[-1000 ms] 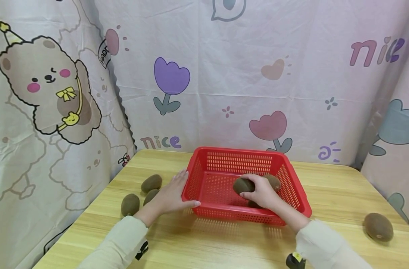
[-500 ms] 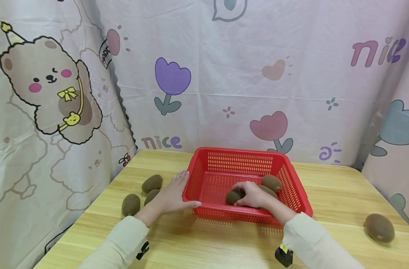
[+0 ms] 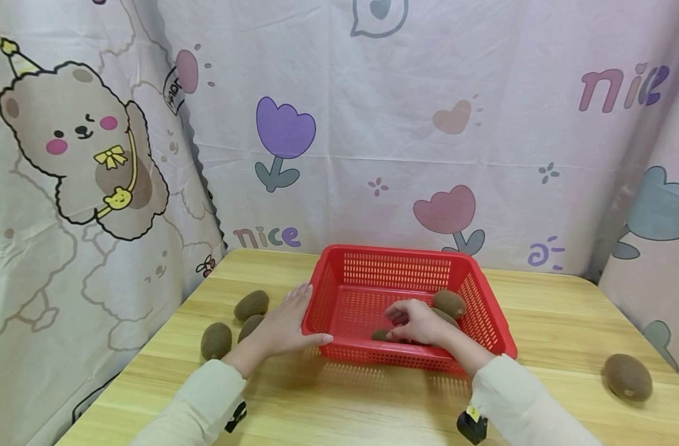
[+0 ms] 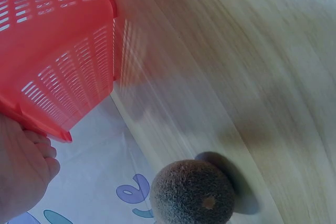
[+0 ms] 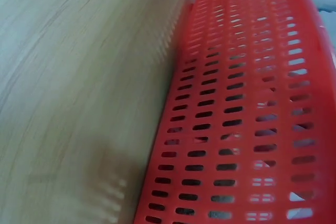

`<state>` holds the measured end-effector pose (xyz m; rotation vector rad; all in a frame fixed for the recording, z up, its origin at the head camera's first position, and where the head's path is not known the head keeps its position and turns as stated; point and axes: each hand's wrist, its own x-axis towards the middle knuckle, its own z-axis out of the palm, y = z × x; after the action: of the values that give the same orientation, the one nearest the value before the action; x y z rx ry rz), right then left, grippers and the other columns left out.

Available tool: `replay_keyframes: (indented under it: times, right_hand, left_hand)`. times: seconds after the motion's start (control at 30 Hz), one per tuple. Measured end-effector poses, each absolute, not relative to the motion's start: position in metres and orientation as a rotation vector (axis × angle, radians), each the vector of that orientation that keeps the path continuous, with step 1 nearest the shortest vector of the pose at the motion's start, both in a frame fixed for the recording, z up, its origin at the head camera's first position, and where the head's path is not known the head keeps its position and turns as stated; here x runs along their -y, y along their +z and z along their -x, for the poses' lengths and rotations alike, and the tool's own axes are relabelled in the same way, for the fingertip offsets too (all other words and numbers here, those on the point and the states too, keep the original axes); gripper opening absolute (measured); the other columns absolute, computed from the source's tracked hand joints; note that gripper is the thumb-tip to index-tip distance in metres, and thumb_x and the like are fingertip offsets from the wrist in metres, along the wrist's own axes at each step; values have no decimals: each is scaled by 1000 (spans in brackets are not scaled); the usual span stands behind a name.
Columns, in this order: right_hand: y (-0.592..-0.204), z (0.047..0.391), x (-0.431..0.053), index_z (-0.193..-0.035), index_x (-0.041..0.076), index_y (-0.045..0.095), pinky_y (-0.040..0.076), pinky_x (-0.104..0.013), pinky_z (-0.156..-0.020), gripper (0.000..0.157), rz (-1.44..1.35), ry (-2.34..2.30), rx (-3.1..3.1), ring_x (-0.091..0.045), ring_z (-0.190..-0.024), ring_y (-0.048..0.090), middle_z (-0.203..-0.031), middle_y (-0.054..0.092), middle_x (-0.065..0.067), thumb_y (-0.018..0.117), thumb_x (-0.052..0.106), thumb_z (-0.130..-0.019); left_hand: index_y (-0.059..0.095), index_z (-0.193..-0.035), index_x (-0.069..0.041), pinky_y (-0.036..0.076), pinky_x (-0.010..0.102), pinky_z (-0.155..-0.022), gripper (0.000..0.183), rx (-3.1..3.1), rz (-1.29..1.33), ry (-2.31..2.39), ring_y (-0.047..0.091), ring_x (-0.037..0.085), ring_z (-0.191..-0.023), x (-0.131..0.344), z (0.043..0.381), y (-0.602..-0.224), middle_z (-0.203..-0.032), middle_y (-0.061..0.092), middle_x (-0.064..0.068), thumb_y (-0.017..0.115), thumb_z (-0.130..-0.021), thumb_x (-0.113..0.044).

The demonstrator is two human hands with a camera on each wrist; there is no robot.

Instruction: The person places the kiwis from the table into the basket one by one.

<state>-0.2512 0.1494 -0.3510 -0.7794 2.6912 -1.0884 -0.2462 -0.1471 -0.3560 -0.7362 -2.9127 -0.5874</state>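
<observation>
A red plastic basket [image 3: 395,354] with slotted walls stands on the table. My left hand [image 3: 280,323] rests at its near left corner, fingers along the left rim and thumb by the front rim. Inside the basket, my right hand [image 3: 420,321] hovers over a brown kiwi [image 3: 380,334], its fingers lifted off the fruit. That kiwi is mostly hidden by the hand and the front wall. Two more kiwis lie at the right end inside, one a fuzzy kiwi [image 3: 450,303] in plain sight. The right wrist view shows only the basket's outer wall [image 5: 226,108].
Left of the basket lie several kiwis, among them a near kiwi [image 3: 216,341] and a far kiwi [image 3: 252,305]; one is partly behind the left hand. Another kiwi [image 3: 627,377] sits near the right edge of the wooden table [image 3: 339,415]. A printed curtain [image 3: 362,124] hangs behind.
My right hand has lowered a kiwi into the basket's front middle and let go of it, the fingers now lifting away. My left hand has stayed at the basket's corner.
</observation>
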Motion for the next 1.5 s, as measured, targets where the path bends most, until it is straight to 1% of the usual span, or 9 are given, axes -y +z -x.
replay_keyframes:
  times: [0.13,0.33,0.57,0.8,1.1,1.27,1.33,1.4,1.5]
  right_hand:
    - [-347,248,-157,-111,-5,62,54,-36,-79,32,747,-1179,-2779,-30,-96,64,-102,66,-19,68,6,-82]
    - [-337,242,-171,-106,-1,65,55,-26,-70,25,658,-1258,-2970,-19,-85,65,-97,69,-14,68,6,-81]
    - [-332,235,-195,-110,-4,62,55,-43,-81,30,576,-1345,-3153,-29,-92,65,-102,67,-18,68,4,-81]
    - [-333,224,-225,-113,-3,61,53,-50,-82,34,488,-1253,-3301,-37,-96,62,-104,65,-22,68,6,-81]
    - [-336,211,-259,-118,-7,57,56,-46,-70,37,342,-1256,-3322,-45,-95,62,-108,62,-30,65,7,-84]
    - [-340,206,-276,-117,-8,57,55,-51,-73,38,264,-1244,-3355,-47,-100,58,-111,60,-31,65,10,-85]
    - [-343,205,-283,-115,-8,58,56,-44,-75,38,248,-1224,-3402,-36,-97,62,-111,61,-30,66,10,-84]
    - [-345,204,-290,-113,-8,60,56,-25,-75,36,245,-1221,-3454,-9,-92,64,-109,62,-30,68,9,-82]
    - [-349,204,-300,-110,-9,61,41,2,-69,35,232,-1235,-3505,25,-84,42,-106,63,-30,69,8,-81]
  left_hand:
    - [16,-148,-2,23,48,-114,106,2911,731,-599,16,30,-144,146,245,-354,-155,19,13,60,-74,-65]
    - [16,-148,-2,23,48,-114,107,2916,729,-607,16,30,-144,146,245,-352,-155,19,13,60,-74,-66]
    - [17,-148,-2,24,50,-114,107,2924,707,-628,16,31,-144,147,245,-354,-155,20,13,60,-73,-66]
    - [17,-148,-2,24,49,-114,108,2918,716,-615,16,30,-144,147,245,-355,-154,20,13,59,-73,-68]
    - [17,-148,-2,24,49,-114,108,2920,714,-619,17,30,-143,147,244,-355,-154,20,13,59,-73,-68]
    - [17,-148,-2,24,49,-114,108,2928,709,-617,17,30,-144,146,244,-354,-154,20,13,59,-73,-68]
    - [17,-148,-2,24,49,-114,108,2927,707,-620,17,30,-144,146,244,-354,-155,20,13,59,-73,-68]
    - [17,-148,-2,24,49,-114,108,2926,708,-624,17,30,-144,146,244,-354,-155,20,13,60,-73,-68]
    - [17,-148,-2,24,50,-113,108,2928,706,-629,16,30,-144,146,244,-354,-155,20,13,60,-73,-67]
